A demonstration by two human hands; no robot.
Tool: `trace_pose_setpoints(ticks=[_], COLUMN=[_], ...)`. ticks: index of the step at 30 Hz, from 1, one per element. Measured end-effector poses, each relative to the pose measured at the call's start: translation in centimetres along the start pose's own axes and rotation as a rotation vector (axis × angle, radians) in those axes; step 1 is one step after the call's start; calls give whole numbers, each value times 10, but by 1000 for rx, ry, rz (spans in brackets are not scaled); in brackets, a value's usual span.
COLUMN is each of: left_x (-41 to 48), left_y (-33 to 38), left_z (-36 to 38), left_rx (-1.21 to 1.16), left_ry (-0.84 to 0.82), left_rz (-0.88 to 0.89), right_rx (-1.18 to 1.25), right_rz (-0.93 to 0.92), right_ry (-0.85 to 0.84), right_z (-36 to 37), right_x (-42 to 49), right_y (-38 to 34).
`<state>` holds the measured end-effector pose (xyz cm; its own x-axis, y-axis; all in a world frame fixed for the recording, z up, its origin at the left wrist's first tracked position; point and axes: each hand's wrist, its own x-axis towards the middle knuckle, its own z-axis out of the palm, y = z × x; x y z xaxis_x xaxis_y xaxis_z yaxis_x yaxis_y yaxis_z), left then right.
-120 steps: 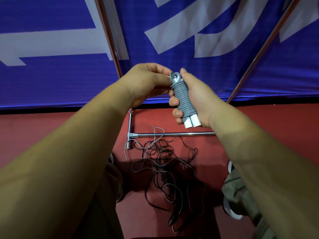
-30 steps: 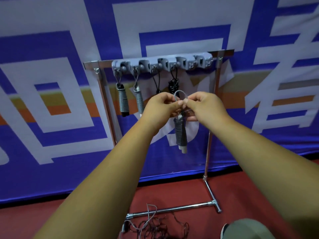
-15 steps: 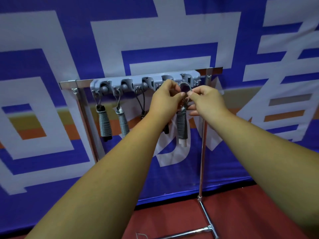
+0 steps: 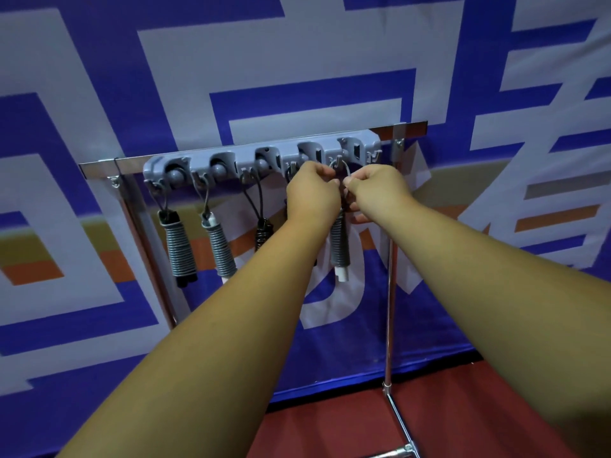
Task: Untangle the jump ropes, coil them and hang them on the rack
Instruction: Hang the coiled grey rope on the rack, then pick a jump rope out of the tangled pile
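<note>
A grey hook rack is fixed to a metal stand's top bar. A coiled grey jump rope with white handles hangs below my hands, its loop lying over a hook near the rack's right end. My left hand and my right hand each pinch one side of that loop, just under the hook. Two coiled grey ropes and a black one hang from hooks further left. Another dark rope is mostly hidden behind my left hand.
The stand's right post runs down to a foot bar on the red floor. Its left post stands behind the hung ropes. A blue and white banner fills the wall behind.
My hands have raised the coiled grey rope from chest height to the rack and brought its loop onto the hook. The view has turned up from the floor tangle.
</note>
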<state>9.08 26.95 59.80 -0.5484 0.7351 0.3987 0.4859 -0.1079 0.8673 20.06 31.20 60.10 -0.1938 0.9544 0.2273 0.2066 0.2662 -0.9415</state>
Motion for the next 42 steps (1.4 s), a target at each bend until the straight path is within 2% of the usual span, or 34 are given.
trace_pose_setpoints(ticks=[3, 8, 13, 20, 29, 35, 39, 42], left_x=[-7, -25, -60, -111, -181, -240, -284, -312], left_y=[-6, -23, -62, -167, -357, -464, -532, -575], left_z=[-3, -9, -12, -14, -22, -30, -36, -43], left_rx=[-10, -58, -107, -126, -19, 7, 126, 317], left_ry=[-26, -59, -183, -304, -449, -506, -560, -579], left_rz=[18, -68, -143, -244, -634, -903, -1072, -1136], right_rx=[35, 176, 51, -45, -86, -125, -220, -279], right_rz=[-2, 122, 194, 405, 805, 1040, 1200, 1252], right_ry=[-12, -4, -102, -277, -444, -500, -565, -637], right_z=[2, 7, 22, 83, 179, 208, 219, 229], right_x=[-3, -12, -43, -90, -157, -211, -261, -295], right_y=[8, 27, 75, 190, 347, 445, 509, 545])
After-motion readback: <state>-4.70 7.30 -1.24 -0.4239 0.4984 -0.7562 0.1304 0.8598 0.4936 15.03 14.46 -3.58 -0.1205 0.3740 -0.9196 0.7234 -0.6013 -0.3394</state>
